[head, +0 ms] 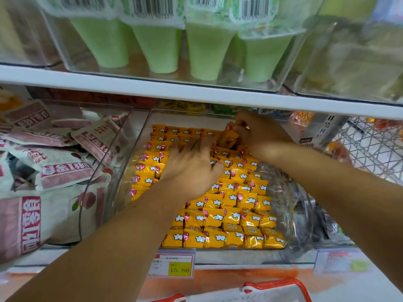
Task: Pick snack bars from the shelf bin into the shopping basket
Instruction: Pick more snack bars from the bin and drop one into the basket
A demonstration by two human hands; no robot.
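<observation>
A clear plastic shelf bin (pixel 139 136) holds several rows of small yellow-wrapped snack bars (pixel 235 205). My left hand (pixel 192 168) lies over the middle rows with its fingers spread and relaxed on the bars. My right hand (pixel 259 134) is at the back right of the bin, its fingers curled round a small bunch of yellow snack bars (pixel 229 136) lifted slightly off the rows. The orange-and-white rim of the shopping basket (pixel 281 286) shows at the bottom edge, below the shelf.
A white shelf board (pixel 196 92) hangs low over the bin, with green cone-shaped packs (pixel 159 44) in a clear bin above. Pink-and-white snack bags (pixel 50 166) fill the bin to the left. A wire rack (pixel 370 144) stands to the right. A yellow price tag (pixel 174 267) hangs on the shelf front.
</observation>
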